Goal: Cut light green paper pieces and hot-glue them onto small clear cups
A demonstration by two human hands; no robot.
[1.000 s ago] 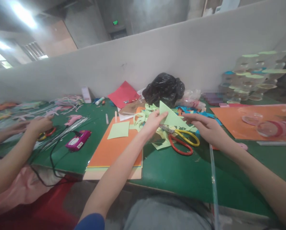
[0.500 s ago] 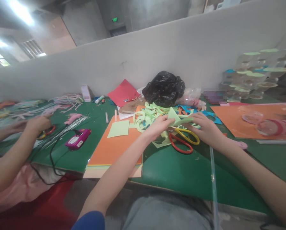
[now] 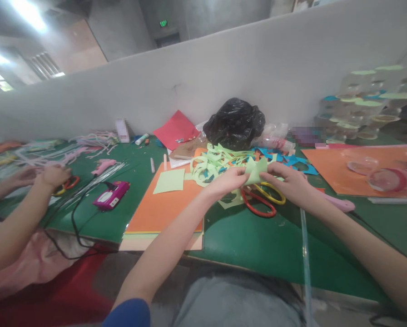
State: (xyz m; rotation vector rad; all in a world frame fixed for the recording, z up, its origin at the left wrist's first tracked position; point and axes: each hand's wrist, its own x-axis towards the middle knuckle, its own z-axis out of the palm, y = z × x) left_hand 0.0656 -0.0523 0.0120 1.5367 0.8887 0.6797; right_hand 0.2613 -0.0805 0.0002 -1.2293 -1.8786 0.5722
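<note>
A small piece of light green paper (image 3: 256,170), creased with pointed upper corners, is held up between my two hands. My left hand (image 3: 231,178) pinches its left side, and my right hand (image 3: 285,178) grips the right side with thumb and fingers. Just below lie scissors (image 3: 260,210) with a red and a yellow handle; their blades are hidden. Behind the hands spreads a heap of light green paper scraps (image 3: 206,165). To the left, a light green square (image 3: 169,180) rests on a stack of orange paper (image 3: 166,211).
A black plastic bag (image 3: 235,120) stands behind the scraps. Left are a magenta box with a cable (image 3: 111,196), a pink glue gun (image 3: 104,166) and a co-worker's hands (image 3: 52,175). At right lie orange sheets (image 3: 329,170) with a plastic bottle (image 3: 390,180); a clear stick (image 3: 305,254) overhangs the edge.
The green paper has been turned and opened out between my hands, now showing two points at its top. My left thumb and fingers have shifted slightly along it.
</note>
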